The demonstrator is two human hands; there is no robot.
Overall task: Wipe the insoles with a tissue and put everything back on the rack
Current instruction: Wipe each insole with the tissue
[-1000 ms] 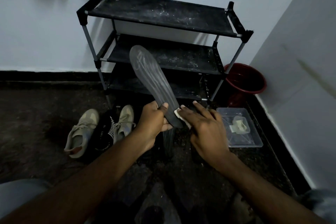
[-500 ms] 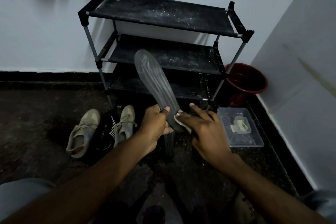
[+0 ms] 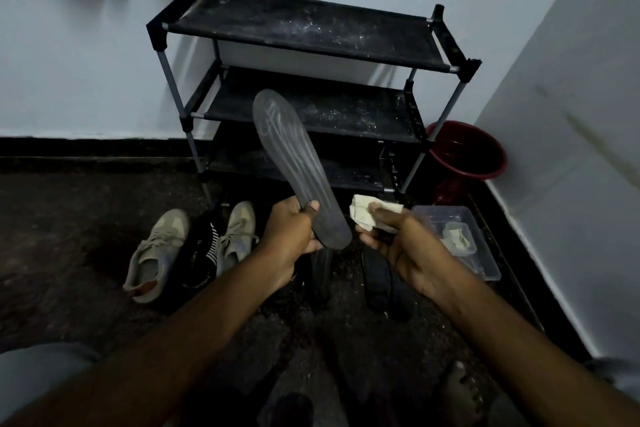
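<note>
My left hand [image 3: 294, 229] grips the heel end of a long grey insole [image 3: 289, 149], which points up and away toward the black three-shelf rack [image 3: 311, 31]. My right hand [image 3: 401, 243] pinches a crumpled white tissue [image 3: 363, 213] just right of the insole, a small gap apart from it. Two beige sneakers [image 3: 156, 250] lie on the dark floor at the left with a black striped sock or cloth [image 3: 202, 250] between them. Another dark insole [image 3: 320, 274] and a dark shoe-like shape [image 3: 375, 277] lie on the floor below my hands.
A clear plastic box [image 3: 485, 260] holding folded tissues sits on the floor at the right. A red bucket [image 3: 467, 156] stands in the corner beside the rack. White walls close in behind and on the right.
My right hand has lifted the tissue off the insole's heel and drawn it to the right, turning palm up. The insole has stayed in my left hand.
</note>
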